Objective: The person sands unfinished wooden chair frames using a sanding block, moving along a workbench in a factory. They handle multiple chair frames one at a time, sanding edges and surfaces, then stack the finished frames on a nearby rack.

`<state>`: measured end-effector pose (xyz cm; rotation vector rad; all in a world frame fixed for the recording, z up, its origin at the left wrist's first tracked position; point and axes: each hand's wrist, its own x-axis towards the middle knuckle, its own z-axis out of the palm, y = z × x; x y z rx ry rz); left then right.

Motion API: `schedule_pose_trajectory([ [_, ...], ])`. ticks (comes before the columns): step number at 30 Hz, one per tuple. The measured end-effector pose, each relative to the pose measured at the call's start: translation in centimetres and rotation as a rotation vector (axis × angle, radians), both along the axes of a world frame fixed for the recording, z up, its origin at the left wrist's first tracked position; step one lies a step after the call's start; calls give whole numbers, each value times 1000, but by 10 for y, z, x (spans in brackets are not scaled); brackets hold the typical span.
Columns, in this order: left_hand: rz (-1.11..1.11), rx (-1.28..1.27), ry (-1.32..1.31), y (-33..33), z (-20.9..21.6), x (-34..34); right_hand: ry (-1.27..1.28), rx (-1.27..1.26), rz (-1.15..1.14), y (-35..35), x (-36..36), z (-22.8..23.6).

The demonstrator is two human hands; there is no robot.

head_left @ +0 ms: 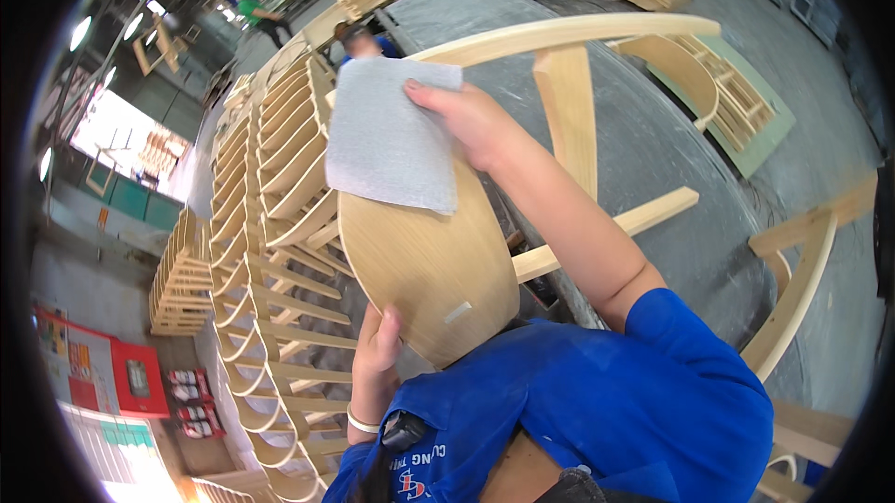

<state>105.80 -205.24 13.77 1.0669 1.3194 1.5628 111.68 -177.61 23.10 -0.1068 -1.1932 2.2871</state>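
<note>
A grey sheet of sandpaper [387, 144] lies over the far end of a curved, light wooden chair back panel [424, 265]. My right hand [471, 121] holds the sheet at its right edge, thumb on top and the other fingers hidden beneath. Closed on the panel's near left edge is my left hand [378, 340], its thumb on the face. A small pale label [458, 312] sits near the panel's lower end, which comes close to my blue shirt. Beyond the panel, a curved wooden rail [578, 32] and a leg [569, 116] belong to a chair frame.
A grey-topped workbench [643, 130] spreads under the frame. Stacked curved chair parts [280, 316] stand close on my left. More frames [802, 270] are at the right. A person in blue [368, 41] is beyond the bench, and another in green [261, 13] stands farther back.
</note>
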Motion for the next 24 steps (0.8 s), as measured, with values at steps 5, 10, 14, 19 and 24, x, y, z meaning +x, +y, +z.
schedule_pose_trajectory([
  [5, 329, -161, -398, -20, -85, -23, -45, 35, -129, -38, 10, -3],
  [10, 223, -447, -742, -27, -163, -1, -21, 125, -247, -70, 24, 5],
  [14, 225, -389, -849, -74, -176, -1, 83, 146, -323, -112, 20, 31],
  [19, 466, 114, -1020, -141, -136, -35, 165, 83, -272, -178, -10, 69],
  [24, 509, 534, -989, -226, -77, -62, 363, 74, -64, -244, -55, 99],
])
